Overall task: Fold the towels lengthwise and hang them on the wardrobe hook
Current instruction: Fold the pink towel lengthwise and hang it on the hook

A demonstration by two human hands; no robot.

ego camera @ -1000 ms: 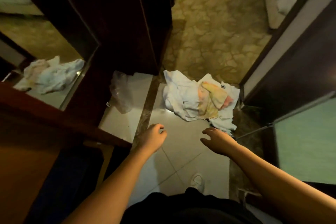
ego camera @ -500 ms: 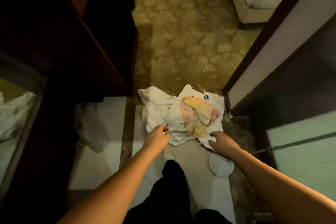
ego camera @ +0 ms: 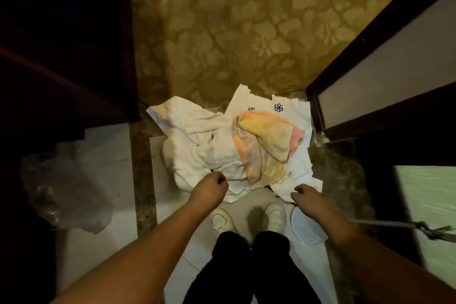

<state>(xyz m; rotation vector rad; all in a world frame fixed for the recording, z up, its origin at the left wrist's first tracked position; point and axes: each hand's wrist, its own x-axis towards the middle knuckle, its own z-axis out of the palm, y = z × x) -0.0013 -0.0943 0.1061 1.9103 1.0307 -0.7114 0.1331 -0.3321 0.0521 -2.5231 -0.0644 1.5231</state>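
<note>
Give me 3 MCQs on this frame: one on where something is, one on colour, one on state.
1. Where does the crumpled plastic bag lie?
A. on the towels
B. on the floor to the person's left of the towel pile
C. on the carpet beyond the pile

2. What colours tint the stained towel on top of the pile?
A. yellow and pink-orange
B. blue and green
C. black and grey

3. What state are the towels in?
A. folded in a neat stack
B. hanging on a hook
C. a loose crumpled heap on the floor

Answers: 1 B, the bag sits on pale tiles left of the pile. 2 A, yellow and pink-orange patches show on the cloth. 3 C, the cloths lie rumpled and overlapping by the left hand and right hand.
</note>
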